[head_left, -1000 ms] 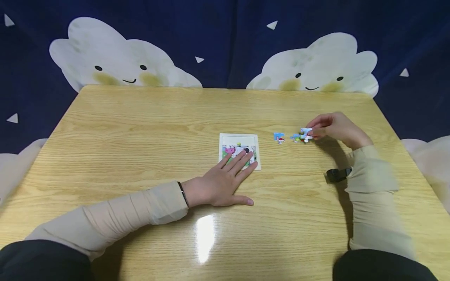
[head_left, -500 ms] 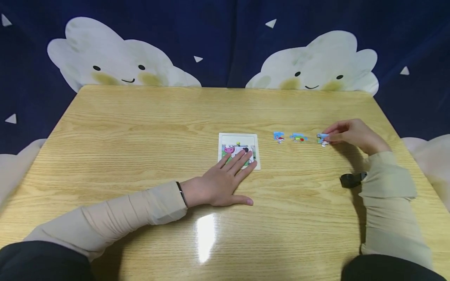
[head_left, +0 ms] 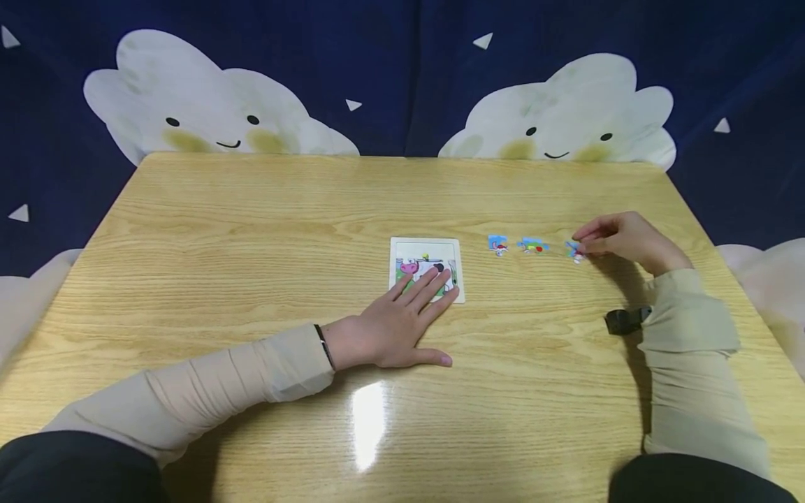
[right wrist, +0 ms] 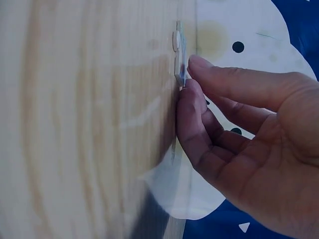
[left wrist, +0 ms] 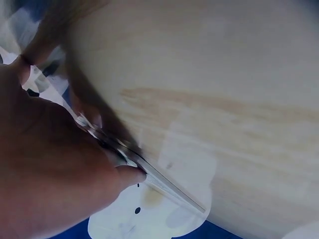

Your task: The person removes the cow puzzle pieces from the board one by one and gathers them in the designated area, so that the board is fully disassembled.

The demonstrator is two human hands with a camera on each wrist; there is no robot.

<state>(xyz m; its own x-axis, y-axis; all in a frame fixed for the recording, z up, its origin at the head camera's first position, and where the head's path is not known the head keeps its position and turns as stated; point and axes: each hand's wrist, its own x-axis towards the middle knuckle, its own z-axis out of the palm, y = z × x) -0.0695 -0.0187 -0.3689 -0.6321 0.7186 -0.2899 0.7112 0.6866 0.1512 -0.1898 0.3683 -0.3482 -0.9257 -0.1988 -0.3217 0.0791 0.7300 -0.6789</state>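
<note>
Hands [head_left: 397, 332] [head_left: 636, 242] partly hide puzzle board [head_left: 425, 249] and piece [head_left: 573, 251]

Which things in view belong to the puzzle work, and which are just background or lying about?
Puzzle work:
cow puzzle board
left piece
middle piece
right piece

Just around it:
wood-grain table
cloud-patterned backdrop
black wristband

A wood-grain table [head_left: 251, 223] bears a framed cow puzzle [head_left: 411, 249] and loose puzzle pieces [head_left: 534, 245]
</note>
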